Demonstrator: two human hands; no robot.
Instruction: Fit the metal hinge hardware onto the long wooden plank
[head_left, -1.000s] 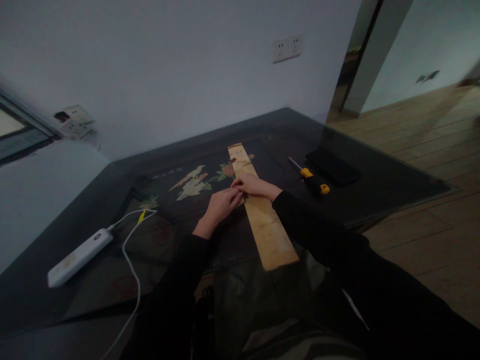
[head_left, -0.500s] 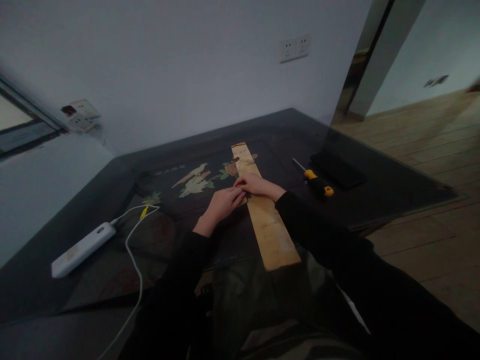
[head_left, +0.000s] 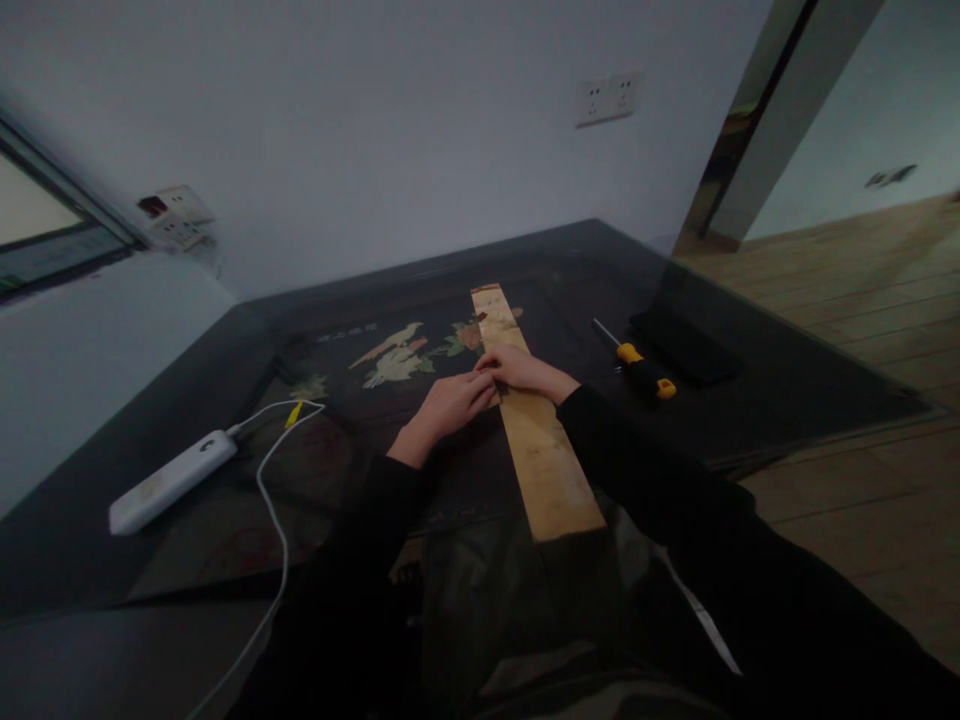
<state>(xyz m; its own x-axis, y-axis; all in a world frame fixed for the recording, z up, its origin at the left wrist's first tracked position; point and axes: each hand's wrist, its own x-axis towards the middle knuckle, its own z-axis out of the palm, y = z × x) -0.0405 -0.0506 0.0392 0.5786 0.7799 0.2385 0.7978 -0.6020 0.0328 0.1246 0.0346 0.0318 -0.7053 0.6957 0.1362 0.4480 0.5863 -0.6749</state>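
The wooden plank point(head_left: 551, 465) lies on a broad dark table point(head_left: 795, 385) decorated with a bird and flowers, slanting from the middle of the top to the near edge, its close end reaching out toward the person's lap. To the far left sits a white bar-shaped device point(head_left: 172, 482) with a white cable point(head_left: 274, 510) plugged into it; well over to the right lies a flat black object point(head_left: 686, 345). The right hand point(head_left: 525, 368) rests across the plank about midway along, so the wood runs beneath it, while the left hand point(head_left: 451, 405) comes in from beside the plank's left edge. Fingers on both are bent in and their tips meet over that edge; whether they pinch anything cannot be told. A yellow-and-black screwdriver point(head_left: 637, 362) lies beside the black object, and a small yellow tag point(head_left: 294, 414) hangs on the cable.
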